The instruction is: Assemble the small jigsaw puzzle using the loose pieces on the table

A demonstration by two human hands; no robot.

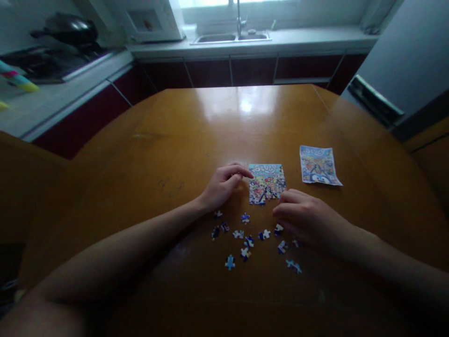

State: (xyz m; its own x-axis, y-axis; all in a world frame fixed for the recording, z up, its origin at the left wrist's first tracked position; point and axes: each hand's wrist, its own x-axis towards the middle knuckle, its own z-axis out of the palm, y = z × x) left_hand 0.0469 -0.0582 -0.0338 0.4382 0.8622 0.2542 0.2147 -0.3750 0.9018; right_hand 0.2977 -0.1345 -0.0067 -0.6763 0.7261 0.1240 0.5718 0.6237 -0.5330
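Note:
A partly assembled jigsaw puzzle (267,180) with a crowded, colourful picture lies on the table, its lower edge uneven. My left hand (224,183) rests at its left side, the index finger stretched out onto the edge and the other fingers loosely bent, holding nothing. At the lower right corner is my right hand (303,210), its fingers curled together; whatever may be between the fingertips is hidden. Several loose pieces are scattered below the puzzle, among them a light blue piece (230,262), a blue piece (245,218) and a white-and-blue piece (278,229) close under my right hand.
A creased picture sheet (319,164) with a similar design lies to the right of the puzzle. The glossy wooden table (196,126) extends to the counter with a sink (231,38). A dark wok (70,30) stands on the stove at the left.

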